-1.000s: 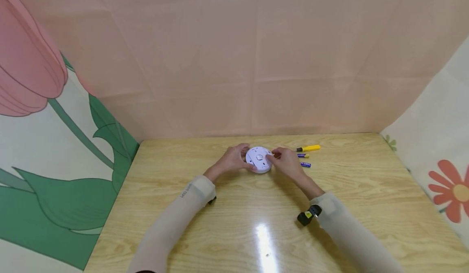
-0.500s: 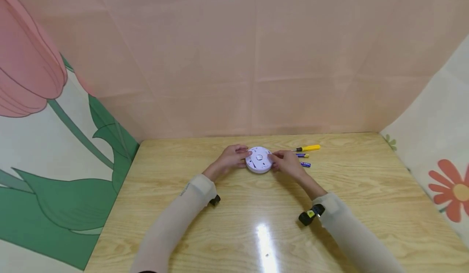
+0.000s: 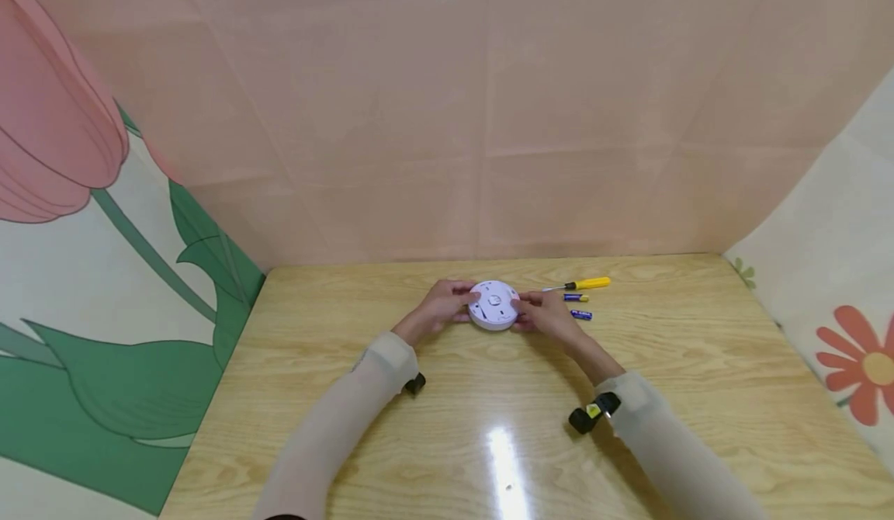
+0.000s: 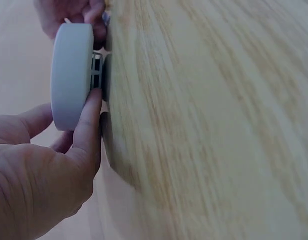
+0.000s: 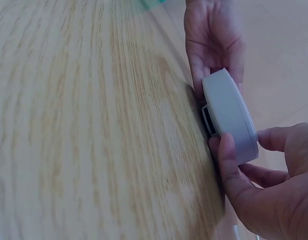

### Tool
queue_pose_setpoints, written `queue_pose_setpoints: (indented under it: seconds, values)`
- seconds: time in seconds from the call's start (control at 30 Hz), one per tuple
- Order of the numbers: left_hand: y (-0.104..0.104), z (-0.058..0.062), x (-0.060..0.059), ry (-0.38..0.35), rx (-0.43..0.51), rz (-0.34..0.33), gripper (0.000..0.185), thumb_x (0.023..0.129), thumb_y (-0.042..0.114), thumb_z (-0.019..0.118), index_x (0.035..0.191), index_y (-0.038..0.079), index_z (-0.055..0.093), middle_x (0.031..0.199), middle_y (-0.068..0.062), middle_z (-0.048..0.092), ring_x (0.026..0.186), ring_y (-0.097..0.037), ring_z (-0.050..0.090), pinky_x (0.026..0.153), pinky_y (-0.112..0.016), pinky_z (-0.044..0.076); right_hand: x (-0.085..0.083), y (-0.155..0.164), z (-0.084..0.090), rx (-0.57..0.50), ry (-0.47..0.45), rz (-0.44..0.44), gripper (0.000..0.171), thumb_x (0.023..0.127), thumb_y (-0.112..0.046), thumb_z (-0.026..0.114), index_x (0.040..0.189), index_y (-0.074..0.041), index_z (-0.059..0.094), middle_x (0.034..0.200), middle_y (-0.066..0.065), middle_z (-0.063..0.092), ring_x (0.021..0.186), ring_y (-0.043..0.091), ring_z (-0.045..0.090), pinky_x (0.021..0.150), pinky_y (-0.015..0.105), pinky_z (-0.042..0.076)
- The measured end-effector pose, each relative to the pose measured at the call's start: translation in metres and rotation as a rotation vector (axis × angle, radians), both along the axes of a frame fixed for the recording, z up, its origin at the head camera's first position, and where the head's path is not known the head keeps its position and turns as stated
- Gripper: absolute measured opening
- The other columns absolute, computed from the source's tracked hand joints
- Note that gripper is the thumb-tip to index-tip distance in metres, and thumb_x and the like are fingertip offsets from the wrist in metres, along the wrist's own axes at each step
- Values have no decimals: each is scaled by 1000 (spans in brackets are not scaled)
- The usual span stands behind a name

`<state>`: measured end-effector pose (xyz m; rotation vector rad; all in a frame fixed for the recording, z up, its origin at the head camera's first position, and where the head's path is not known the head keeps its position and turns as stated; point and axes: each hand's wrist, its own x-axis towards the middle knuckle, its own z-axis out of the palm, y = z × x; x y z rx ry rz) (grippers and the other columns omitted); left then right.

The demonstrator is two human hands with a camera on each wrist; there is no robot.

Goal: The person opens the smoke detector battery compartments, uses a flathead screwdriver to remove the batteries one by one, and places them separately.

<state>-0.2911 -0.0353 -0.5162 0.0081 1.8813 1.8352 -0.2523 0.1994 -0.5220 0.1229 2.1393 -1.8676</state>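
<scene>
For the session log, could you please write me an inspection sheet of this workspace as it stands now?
Surface: light wooden table, with a bright glare spot near the front.
Job's things: white round device, gripped on both sides; the wrist views show a slotted gap between its thick upper part and a thinner base.
Clutter: yellow-handled screwdriver and two blue batteries, lying apart to the device's right.
Grippers: left hand holds the device's left edge; right hand holds its right edge, fingers curled round the rim.
Cables: nothing seen.
Surroundings: pink cloth backdrop, tulip-print cloth on the left, flower-print cloth on the right.
</scene>
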Motion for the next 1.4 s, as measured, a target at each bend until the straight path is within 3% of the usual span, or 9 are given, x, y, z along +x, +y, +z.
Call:
queue_pose_setpoints:
  seconds: [0.4, 0.5, 0.67, 0.87, 1.4]
  values:
    - [2, 0, 1, 25, -5, 20, 38, 104, 7, 67, 142, 1, 65, 128, -17, 71, 86, -14, 66, 70, -23, 60, 4, 3, -7, -70, 72, 34, 54, 106, -6, 62, 156, 6, 45, 98, 13, 75, 75, 11, 70, 73, 24, 63]
    - [2, 1, 2, 29, 10, 20, 39, 104, 6, 67, 143, 1, 64, 125, -17, 72, 86, -14, 66, 71, -23, 60, 5, 4, -7, -79, 85, 50, 54, 107, -6, 61, 158, 3, 44, 102, 14, 75, 77, 11, 69, 75, 24, 62]
    - [0, 1, 4, 32, 16, 15, 40, 104, 5, 66, 144, 2, 64, 121, -16, 71, 86, -14, 66, 72, -24, 61, 7, 5, -6, -179, 70, 107, 57, 109, -3, 55, 163, 2, 35, 112, 22, 72, 85, 18, 75, 85, 36, 65]
    - [0, 2, 5, 17, 29, 13, 41, 105, 4, 65, 145, 4, 63, 129, -20, 70, 85, -14, 67, 74, -26, 63, 9, 4, -6, -255, 27, 122, 61, 109, 1, 53, 165, 0, 29, 123, 28, 66, 90, 22, 77, 90, 41, 64]
    - [0, 9, 7, 6, 50, 45, 37, 104, 4, 66, 141, 3, 67, 130, -19, 71, 87, -15, 70, 79, -30, 64, 10, 1, -4, -317, 11, 52, 66, 102, 10, 60, 163, -1, 35, 102, 14, 74, 85, 23, 78, 87, 46, 64]
